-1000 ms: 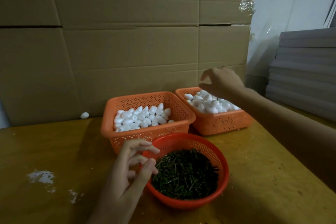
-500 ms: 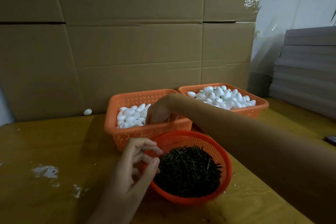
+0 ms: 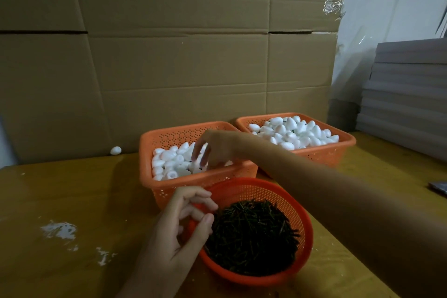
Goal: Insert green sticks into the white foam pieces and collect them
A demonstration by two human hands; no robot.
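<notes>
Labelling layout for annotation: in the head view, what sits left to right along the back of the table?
loose foam piece → left square basket of foam pieces → right square basket of foam pieces → stack of grey boards

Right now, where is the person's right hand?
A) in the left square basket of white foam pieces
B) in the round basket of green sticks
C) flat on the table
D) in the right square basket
A: the right hand reaches across into the left square basket, its fingers down among the foam pieces.
</notes>
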